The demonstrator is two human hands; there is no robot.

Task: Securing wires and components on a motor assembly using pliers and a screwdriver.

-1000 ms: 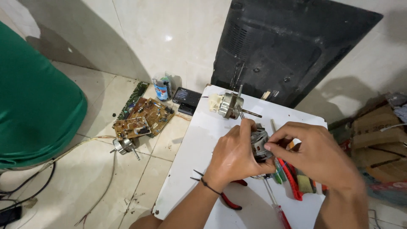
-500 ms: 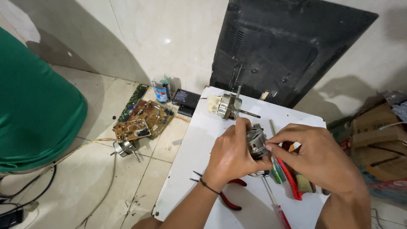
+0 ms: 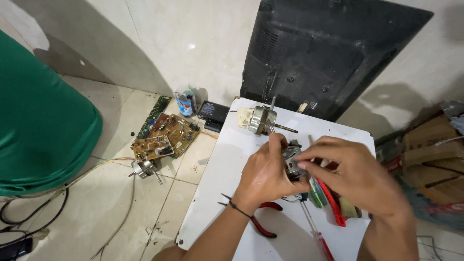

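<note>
Over white table (image 3: 227, 159) | both hands grip small motor (image 3: 291, 162); left hand (image 3: 265, 175), right hand (image 3: 360, 176) | motor mostly hidden

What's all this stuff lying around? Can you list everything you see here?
small motor: one, grey metal, held over the white table between both hands
second motor: one, silver and cream, with shaft, at the table's far edge
white table: one, low, on the tiled floor
pliers: one, red-handled, partly under the left forearm
screwdrivers: several, red and green handles, under the right hand
circuit boards: two or three, brown and green, on the floor left of the table
third motor: one, silver, on the floor
spray can: one, blue, by the wall
black panel: one, leaning on the wall
green cloth: one, far left
left hand: gripping the small motor
right hand: fingers on the small motor
</note>
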